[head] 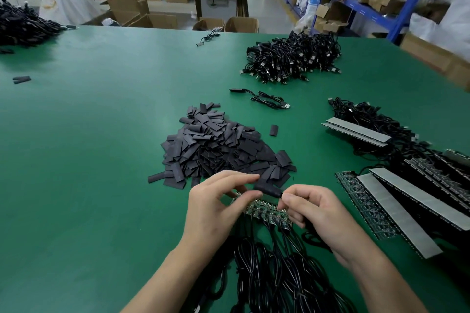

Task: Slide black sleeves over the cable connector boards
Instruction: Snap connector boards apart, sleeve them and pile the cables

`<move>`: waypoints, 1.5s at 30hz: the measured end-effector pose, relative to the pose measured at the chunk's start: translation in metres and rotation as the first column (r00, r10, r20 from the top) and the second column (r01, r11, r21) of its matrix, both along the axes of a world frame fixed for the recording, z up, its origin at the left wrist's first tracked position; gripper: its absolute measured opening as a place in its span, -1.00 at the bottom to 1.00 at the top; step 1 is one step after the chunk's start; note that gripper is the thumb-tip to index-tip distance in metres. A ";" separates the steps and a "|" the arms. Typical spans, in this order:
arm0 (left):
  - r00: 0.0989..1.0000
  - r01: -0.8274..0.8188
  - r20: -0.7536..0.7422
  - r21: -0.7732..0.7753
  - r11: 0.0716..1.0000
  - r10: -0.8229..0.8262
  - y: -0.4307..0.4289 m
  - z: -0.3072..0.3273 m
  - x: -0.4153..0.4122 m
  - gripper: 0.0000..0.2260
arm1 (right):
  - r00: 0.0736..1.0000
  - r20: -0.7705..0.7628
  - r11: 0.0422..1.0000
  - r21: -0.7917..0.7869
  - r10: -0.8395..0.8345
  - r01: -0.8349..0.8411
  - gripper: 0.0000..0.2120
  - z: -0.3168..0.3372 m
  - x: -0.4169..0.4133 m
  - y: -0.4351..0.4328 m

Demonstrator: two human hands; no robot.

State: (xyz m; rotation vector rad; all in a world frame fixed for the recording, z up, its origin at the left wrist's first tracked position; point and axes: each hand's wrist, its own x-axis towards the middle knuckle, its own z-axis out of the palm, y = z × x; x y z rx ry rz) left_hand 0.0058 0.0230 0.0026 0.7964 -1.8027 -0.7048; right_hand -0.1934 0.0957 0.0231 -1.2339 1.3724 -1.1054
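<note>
Your left fingers (pixel 250 177) pinch the black sleeve (pixel 265 188) between thumb and forefinger at its wider end. Your right fingers (pixel 292 199) are curled and pinch its narrow end from the other side. I think you take it at both ends so that the soft tube does not fold while it goes over a board. Whether a board is already inside I cannot tell, because the sleeve is dark and your fingertips cover both ends.

The sleeve hangs just above the strip of connector boards (pixel 264 211). This strip lies on the counter (pixel 89 160) between your two hands, and its cables (pixel 274 274) run down toward you.

Your left hand (pixel 216 206) has the wrist low and the other fingers loosely bent under the pinch. Your right hand (pixel 320 216) shows its back upward, knuckles toward the left one. Both forearms come in from the lower edge and meet like a V.

The pile of loose sleeves (pixel 216 147) lies just beyond your hands, probably so that the next piece is near. More strips with grey backing (pixel 407 198) wait at your right. A heap of cables (pixel 292 58) lies well apart on the far side.
</note>
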 end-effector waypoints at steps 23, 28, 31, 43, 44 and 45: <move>0.934 0.201 -0.356 0.475 0.857 -0.022 0.009 0.006 -0.012 -0.93 | 0.980 -0.197 0.998 -0.069 -0.029 0.015 -0.81 -0.002 0.007 0.001; 0.851 0.291 -0.521 0.572 0.767 0.066 0.004 0.011 -0.009 -0.90 | 0.824 -0.556 0.981 -0.192 -0.107 -0.001 -0.94 0.004 -0.006 0.008; 0.829 0.289 -0.549 0.583 0.759 0.107 -0.001 0.010 -0.005 -0.91 | 0.765 -0.641 0.987 -0.156 -0.068 -0.043 -0.90 0.006 -0.011 0.010; 0.792 -0.041 0.609 0.109 0.993 -0.034 -0.010 0.003 0.015 -0.52 | 0.692 -0.617 0.927 -0.226 -0.375 0.300 -0.82 0.031 -0.019 -0.049; 0.787 -0.050 0.616 0.086 0.995 -0.014 -0.009 0.002 0.015 -0.49 | 0.647 -0.667 0.928 -0.227 -0.369 0.295 -0.83 0.036 -0.020 -0.064; 0.779 -0.063 0.627 0.065 0.996 0.008 -0.009 0.003 0.015 -0.47 | 0.597 -0.720 0.932 -0.225 -0.355 0.283 -0.83 0.041 -0.020 -0.081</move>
